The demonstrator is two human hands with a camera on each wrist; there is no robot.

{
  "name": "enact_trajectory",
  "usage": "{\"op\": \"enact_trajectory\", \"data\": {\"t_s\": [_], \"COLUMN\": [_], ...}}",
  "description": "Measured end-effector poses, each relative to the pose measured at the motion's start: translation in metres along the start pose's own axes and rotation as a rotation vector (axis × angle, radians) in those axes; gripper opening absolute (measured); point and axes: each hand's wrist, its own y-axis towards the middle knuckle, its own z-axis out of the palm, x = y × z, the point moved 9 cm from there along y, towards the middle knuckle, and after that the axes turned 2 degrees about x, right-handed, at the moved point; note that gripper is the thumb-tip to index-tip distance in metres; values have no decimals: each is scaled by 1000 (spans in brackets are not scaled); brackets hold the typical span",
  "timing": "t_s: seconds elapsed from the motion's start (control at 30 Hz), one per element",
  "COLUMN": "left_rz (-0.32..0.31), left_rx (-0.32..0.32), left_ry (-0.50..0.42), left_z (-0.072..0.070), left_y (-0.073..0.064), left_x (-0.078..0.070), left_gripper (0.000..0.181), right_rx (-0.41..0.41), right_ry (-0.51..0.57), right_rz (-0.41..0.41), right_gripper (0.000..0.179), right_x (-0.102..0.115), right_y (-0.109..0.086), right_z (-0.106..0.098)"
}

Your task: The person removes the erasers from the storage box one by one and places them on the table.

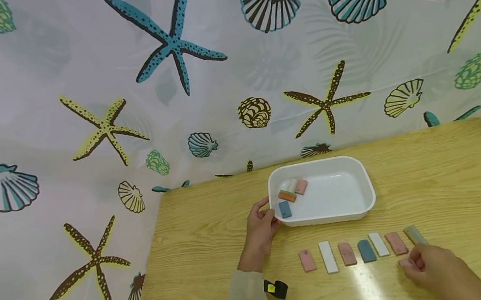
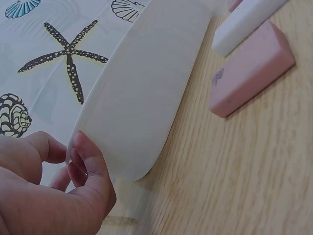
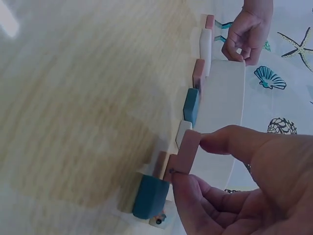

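Note:
A white plastic tub (image 1: 334, 192) stands on the table, and my left hand (image 1: 258, 228) grips the rim at its left end. The left wrist view shows thumb and fingers pinching the tub's edge (image 2: 142, 88). Lower right, my right hand (image 1: 436, 268) pinches a pink eraser (image 3: 187, 152) between thumb and fingers, above the row's right end. In that row lie pink erasers (image 1: 307, 260), white ones (image 1: 328, 257), a blue one (image 1: 366, 250) and a grey-green one (image 1: 415, 235). Inside the tub's left end are a blue eraser (image 1: 285, 209), an orange-and-green one (image 1: 287, 195), a pink one (image 1: 301, 186) and a whitish one (image 1: 291, 185).
The wooden table (image 1: 205, 233) runs back to a hanging cloth (image 1: 226, 102) printed with starfish and shells. A black strap with a yellow patch (image 1: 276, 288) shows beside my left sleeve (image 1: 245, 295). The row of erasers lies between the tub and the table's near side.

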Motion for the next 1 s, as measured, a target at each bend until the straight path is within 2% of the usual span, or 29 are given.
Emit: {"op": "enact_trajectory", "data": {"t_s": [0.17, 0.37, 0.5, 0.8, 0.9, 1.0], "left_rz": [-10, -17, -13, -12, -10, -11], "left_rx": [1, -5, -9, -11, -13, -15], "left_ry": [1, -1, -1, 2, -2, -5], "left_z": [0, -1, -1, 0, 0, 0], "left_y": [0, 0, 1, 0, 0, -1], "left_x": [2, 3, 2, -1, -1, -2], "left_gripper": [42, 42, 41, 42, 42, 42], "right_rx": [-28, -166, -228, -237, -233, -224], "right_ry": [-52, -186, -215, -233, -253, -234], "right_rz": [9, -80, -115, -157, -168, -202], "right_gripper": [20, 22, 23, 24, 26, 20], "right_x": [-1, 9, 16, 25, 31, 43], "right_y": [-2, -6, -7, -9, -9, -6], "right_z": [5, 5, 4, 2, -5, -17]}}
